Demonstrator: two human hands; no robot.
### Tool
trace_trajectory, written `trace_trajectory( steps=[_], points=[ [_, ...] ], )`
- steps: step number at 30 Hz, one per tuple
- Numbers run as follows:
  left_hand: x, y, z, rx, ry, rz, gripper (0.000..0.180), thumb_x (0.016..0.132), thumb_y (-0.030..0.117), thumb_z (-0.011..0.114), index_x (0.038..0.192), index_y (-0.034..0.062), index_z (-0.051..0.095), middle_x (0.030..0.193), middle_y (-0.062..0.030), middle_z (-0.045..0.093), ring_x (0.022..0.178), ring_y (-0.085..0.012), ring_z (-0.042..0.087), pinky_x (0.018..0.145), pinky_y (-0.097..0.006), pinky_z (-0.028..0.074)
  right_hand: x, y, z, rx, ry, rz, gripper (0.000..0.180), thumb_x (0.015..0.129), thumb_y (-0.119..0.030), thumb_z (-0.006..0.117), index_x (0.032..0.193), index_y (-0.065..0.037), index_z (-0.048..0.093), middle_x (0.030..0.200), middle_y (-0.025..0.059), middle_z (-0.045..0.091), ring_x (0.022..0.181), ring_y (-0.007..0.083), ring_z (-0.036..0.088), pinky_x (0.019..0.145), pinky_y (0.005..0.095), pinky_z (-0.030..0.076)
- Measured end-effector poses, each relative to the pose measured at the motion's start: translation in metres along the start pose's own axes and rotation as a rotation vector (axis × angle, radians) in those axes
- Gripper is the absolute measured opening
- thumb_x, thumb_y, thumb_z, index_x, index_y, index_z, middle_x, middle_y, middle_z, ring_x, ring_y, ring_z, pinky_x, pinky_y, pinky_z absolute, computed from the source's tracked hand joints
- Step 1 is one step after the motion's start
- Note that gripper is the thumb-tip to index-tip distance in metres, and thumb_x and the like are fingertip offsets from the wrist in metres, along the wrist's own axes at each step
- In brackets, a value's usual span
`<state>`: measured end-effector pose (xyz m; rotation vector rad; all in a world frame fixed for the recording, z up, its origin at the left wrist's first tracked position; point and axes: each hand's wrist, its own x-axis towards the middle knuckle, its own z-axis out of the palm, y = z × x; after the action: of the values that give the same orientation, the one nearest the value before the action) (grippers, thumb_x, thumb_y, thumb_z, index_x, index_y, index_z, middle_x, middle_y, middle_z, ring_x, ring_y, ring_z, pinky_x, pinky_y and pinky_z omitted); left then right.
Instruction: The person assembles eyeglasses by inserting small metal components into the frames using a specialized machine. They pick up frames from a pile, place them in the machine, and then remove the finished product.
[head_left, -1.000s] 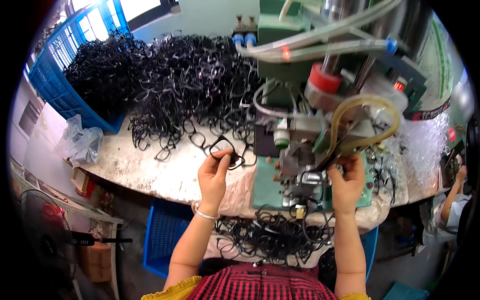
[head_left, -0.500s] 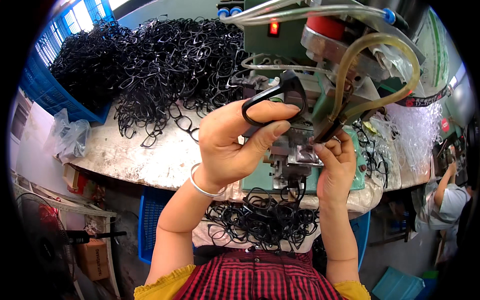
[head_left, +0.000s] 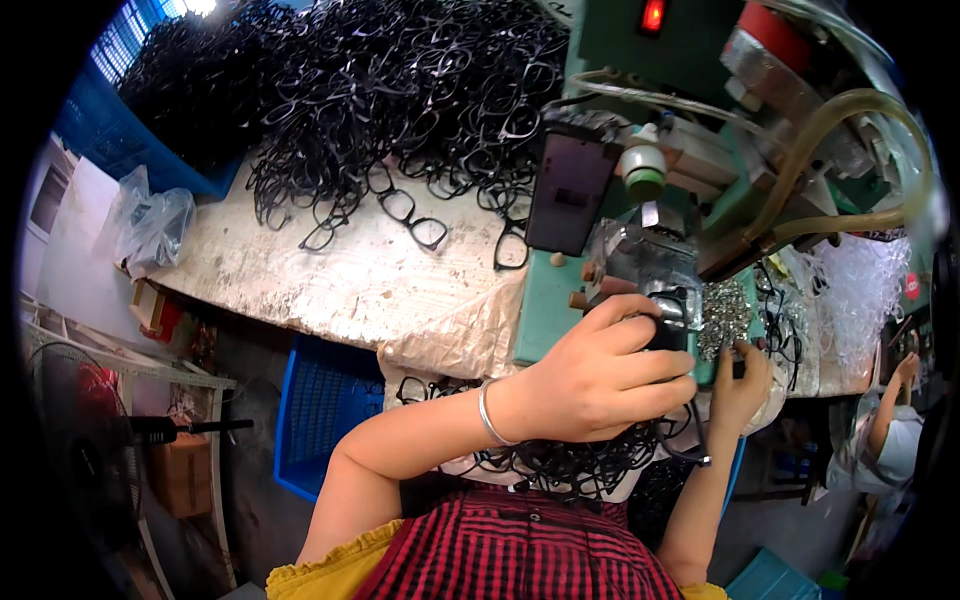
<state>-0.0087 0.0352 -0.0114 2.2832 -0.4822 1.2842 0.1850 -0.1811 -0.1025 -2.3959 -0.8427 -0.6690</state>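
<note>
While your left hand (head_left: pixel 605 375) lies at the machine's green base (head_left: pixel 537 325), its fingers are curled in against a black eyeglass frame (head_left: pixel 672 335) at the metal fixture (head_left: pixel 645 255). Their tips are partly hidden, so I cannot tell whether they pinch the frame or only steady it. Your right hand (head_left: pixel 742 390) has its fingertips at the near side of a pile of small metal parts (head_left: pixel 727 315); whether a part sits between them, I cannot tell either.

Uneven pressure from your left fingers could tip the frame askew on the fixture, and with skin so near the metal, a fingertip could get caught should the machine move. Your right fingers could scatter the small parts by pushing into the pile, or bring up several stuck together. A careless backward sweep could snag the lower heap of frames (head_left: pixel 590 465) by your apron (head_left: pixel 470 540).

Room is tight on your right, where the tan hose (head_left: pixel 825 125) loops beyond the pile. Your widest room is to the left, where the pale counter (head_left: pixel 330 290) runs between the large heap of frames (head_left: pixel 400 80) and its front edge; a blue basket (head_left: pixel 310 440) stands below that edge.
</note>
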Motion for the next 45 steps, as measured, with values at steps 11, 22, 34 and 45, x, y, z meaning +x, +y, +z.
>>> trace_trajectory(
  steps=[11,22,34,45],
  points=[
    [-0.003,0.002,0.003,-0.039,0.072,-0.035,0.018,0.078,0.012,0.067,0.095,0.0092,0.066,0.103,-0.0002,0.066,0.07,-0.0189,0.049,0.094,-0.047,0.05,0.046,-0.022,0.014,0.107,-0.05,-0.151,0.013,0.084,-0.009,0.071,0.095,-0.003,0.073,0.096,0.0117,0.068,0.1,0.03,0.061,0.088,0.039,0.047],
    [-0.085,-0.028,-0.08,0.787,0.323,-0.59,0.019,0.09,0.017,0.068,0.105,0.0055,0.069,0.11,-0.0101,0.07,0.093,-0.0246,0.063,0.08,-0.037,0.049,0.014,0.035,0.007,0.937,0.1,0.557,0.029,0.102,-0.015,0.055,0.123,0.002,0.062,0.11,0.0108,0.067,0.101,0.0186,0.064,0.092,0.0307,0.049],
    [-0.146,-0.157,-0.12,0.289,-0.052,-1.518,0.021,0.081,0.022,0.073,0.083,0.0008,0.072,0.07,-0.0116,0.07,0.055,-0.0187,0.066,0.056,-0.032,0.053,0.031,-0.027,0.009,0.737,0.008,0.425,0.024,0.095,-0.008,0.064,0.116,0.002,0.069,0.111,0.0075,0.069,0.1,0.0148,0.063,0.093,0.0281,0.048],
    [-0.1,-0.215,-0.078,0.655,-0.129,-1.162,0.043,0.088,0.026,0.052,0.127,0.0139,0.065,0.1,-0.0165,0.072,0.086,-0.0301,0.07,0.075,-0.04,0.054,0.03,-0.023,0.003,0.741,-0.012,0.336,0.02,0.092,-0.004,0.066,0.111,0.002,0.071,0.107,0.0088,0.07,0.097,0.0143,0.064,0.089,0.0263,0.05]
  ],
)
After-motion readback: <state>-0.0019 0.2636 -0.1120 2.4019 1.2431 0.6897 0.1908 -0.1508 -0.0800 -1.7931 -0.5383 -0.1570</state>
